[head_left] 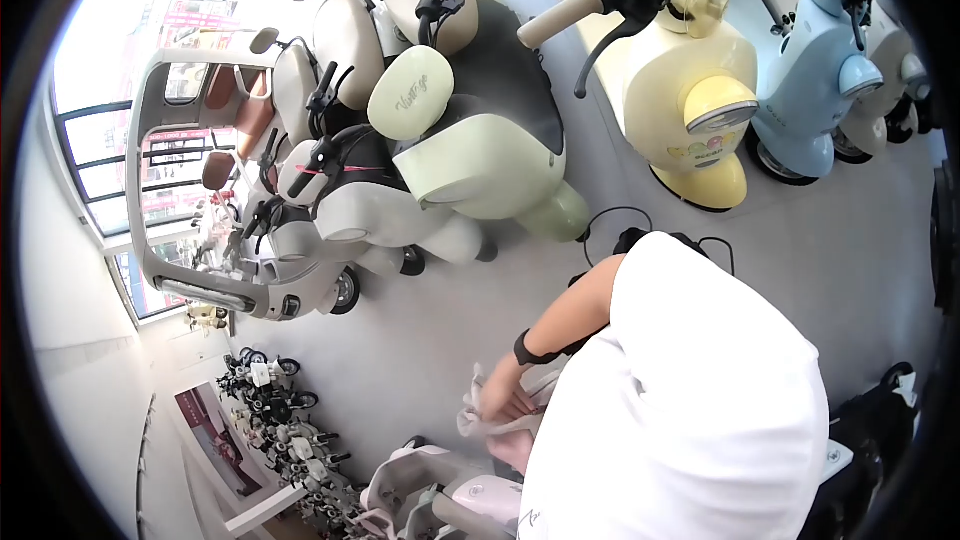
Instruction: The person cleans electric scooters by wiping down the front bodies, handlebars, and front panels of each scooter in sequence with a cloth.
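My right hand (506,396), with a black band on its wrist, is closed on a crumpled light grey cloth (471,418). Just below it, my left hand (513,449) shows only in part against the cloth; its fingers are hidden. Under both hands is a pale pink scooter (485,495) with a light seat, partly cut off by the bottom edge and the white shirt.
A pale green scooter (490,165), a cream and yellow one (690,100) and a light blue one (800,110) stand along the top. Small model bikes (300,450) line the lower left. A black vehicle (860,450) is at the lower right.
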Motion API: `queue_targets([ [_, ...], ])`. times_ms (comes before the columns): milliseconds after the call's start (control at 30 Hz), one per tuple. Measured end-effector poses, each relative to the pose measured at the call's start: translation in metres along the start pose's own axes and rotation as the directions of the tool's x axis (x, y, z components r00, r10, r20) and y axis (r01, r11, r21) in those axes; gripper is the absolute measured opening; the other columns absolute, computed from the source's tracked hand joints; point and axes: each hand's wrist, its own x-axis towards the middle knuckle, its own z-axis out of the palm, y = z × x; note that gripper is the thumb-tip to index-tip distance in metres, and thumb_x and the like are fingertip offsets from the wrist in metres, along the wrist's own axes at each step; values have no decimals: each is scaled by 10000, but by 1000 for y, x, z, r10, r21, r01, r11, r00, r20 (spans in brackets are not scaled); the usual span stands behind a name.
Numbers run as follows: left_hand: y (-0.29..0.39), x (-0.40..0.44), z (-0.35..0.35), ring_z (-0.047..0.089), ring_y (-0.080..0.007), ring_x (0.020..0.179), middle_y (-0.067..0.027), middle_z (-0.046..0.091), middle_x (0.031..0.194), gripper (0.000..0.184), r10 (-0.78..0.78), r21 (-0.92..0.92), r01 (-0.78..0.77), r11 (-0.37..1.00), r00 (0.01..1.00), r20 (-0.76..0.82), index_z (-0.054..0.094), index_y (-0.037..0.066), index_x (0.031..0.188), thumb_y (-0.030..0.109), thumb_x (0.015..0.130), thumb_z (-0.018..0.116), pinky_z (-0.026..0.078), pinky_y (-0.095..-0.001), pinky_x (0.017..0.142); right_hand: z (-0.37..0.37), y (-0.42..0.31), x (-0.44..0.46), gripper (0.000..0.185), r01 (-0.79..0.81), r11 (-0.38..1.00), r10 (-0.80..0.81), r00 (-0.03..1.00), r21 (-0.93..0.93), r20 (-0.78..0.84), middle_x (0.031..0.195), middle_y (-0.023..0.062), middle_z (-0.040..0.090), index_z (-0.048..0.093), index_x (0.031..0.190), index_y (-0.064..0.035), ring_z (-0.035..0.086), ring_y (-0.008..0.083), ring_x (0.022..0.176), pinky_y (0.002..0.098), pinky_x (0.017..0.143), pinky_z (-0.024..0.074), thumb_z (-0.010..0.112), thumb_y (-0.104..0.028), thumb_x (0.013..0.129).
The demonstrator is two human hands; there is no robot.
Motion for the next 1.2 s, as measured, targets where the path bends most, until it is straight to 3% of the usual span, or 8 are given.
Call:
queue_targets([
  [267,71,110,53,519,-357,1340,-200,400,1587,668,144,-331,8,943,891,431,269,47,1615,283,1040,511,459,-498,1107,-113,-28,-9,484,-89,987,27,913,-136,-407,738,126,730,721,843,13,721,224,625,332,567,599,500,-379,1020],
  [467,133,187,85,493,-302,1365,-155,448,1524,593,89,-298,162,941,729,679,339,42,1567,347,1071,451,456,-495,1114,-177,-47,-14,421,-152,981,78,880,-122,-469,703,106,720,715,833,3,699,202,567,319,533,580,514,-323,1007],
  [567,127,248,80,553,-270,1299,-141,528,1450,545,184,-73,-197,978,635,750,401,27,1531,302,1070,490,501,-463,1066,-194,-60,-13,415,-225,967,136,851,-118,-508,699,101,715,708,824,-3,700,215,567,349,566,584,509,-315,1012],
  [700,115,335,90,628,-214,1150,-104,627,1291,567,1,82,-165,983,449,894,500,24,1429,234,942,702,549,-368,956,-200,-79,-17,430,-318,939,183,786,-133,-590,644,112,679,671,754,19,671,231,540,352,521,548,497,-288,1002],
  [800,183,296,134,642,-180,1105,-76,641,1243,487,-218,144,205,968,402,889,542,19,1387,292,999,652,547,-318,921,-195,-99,-38,458,-442,894,264,649,-71,-713,628,113,670,672,742,20,664,242,536,361,564,555,509,-318,1003],
  [933,181,323,161,604,-180,1209,-89,594,1368,430,89,-20,-122,992,593,801,504,18,1443,238,1075,527,504,-344,1026,-176,-132,-90,473,-410,903,285,340,131,-896,628,98,664,687,801,35,646,211,516,337,573,546,534,-351,1026],
  [1100,233,312,217,544,-280,1279,-132,580,1409,375,359,-83,-382,920,741,567,546,-56,1380,70,1028,528,397,-402,1109,-170,-134,-148,471,91,970,237,-181,224,-954,633,63,649,661,806,33,633,137,515,268,503,509,546,-342,1067],
  [1200,269,307,265,555,-307,1272,-165,612,1369,348,545,27,-690,723,594,592,579,-43,1345,76,1022,526,402,-409,1098,-204,-140,-178,477,269,963,84,-364,-18,-928,631,69,642,684,834,50,627,158,519,277,530,501,564,-358,1048],
])
